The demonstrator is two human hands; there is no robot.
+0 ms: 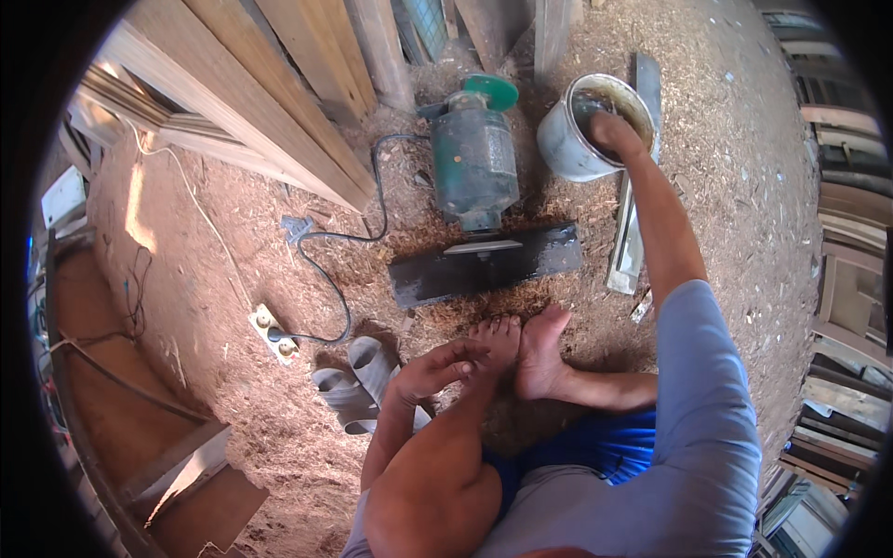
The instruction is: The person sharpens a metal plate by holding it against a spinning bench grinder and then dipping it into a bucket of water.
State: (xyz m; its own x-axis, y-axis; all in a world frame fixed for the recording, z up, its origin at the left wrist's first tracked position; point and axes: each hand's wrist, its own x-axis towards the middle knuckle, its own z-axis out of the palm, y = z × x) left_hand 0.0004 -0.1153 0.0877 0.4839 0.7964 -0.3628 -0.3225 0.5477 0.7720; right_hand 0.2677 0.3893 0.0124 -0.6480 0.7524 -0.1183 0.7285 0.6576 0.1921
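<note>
On my feed, R hand (611, 135) is in round, grimy-white bucket (566, 142), just right of green cylindrical motor (473, 160); can't tell its grip. L hand (433, 370) empty, half-open, nr bare foot (499, 335).

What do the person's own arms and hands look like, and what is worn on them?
The right arm has a plain grey-blue sleeve; both forearms are bare. The left hand has no visible glove; the right hand, partly hidden, shows no glove. The left upper arm is mostly hidden.
</note>
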